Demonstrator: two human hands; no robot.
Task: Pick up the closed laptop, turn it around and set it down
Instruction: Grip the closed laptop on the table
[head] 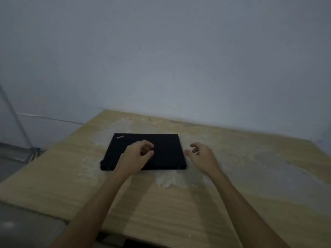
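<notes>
Flat: closed laptop point(143, 151) on wooden table point(179, 208), bare room all round. Left hand point(137, 154) loosely curled above lid, empty; right hand point(200, 155) open, beside right edge. Grey wall point(161, 59) behind.

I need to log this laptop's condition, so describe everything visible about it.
The laptop is black, matte and rectangular, with its lid closed. It lies flat on the worn wooden table, its far edge towards the wall. A small reddish logo sits at the far left corner of the lid. Small protrusions show at both near corners, too dim to tell what they are. The left hand hovers over the lid with fingers curled; contact is unclear. The right hand is open just beside the right edge. No grip is on it yet.
</notes>
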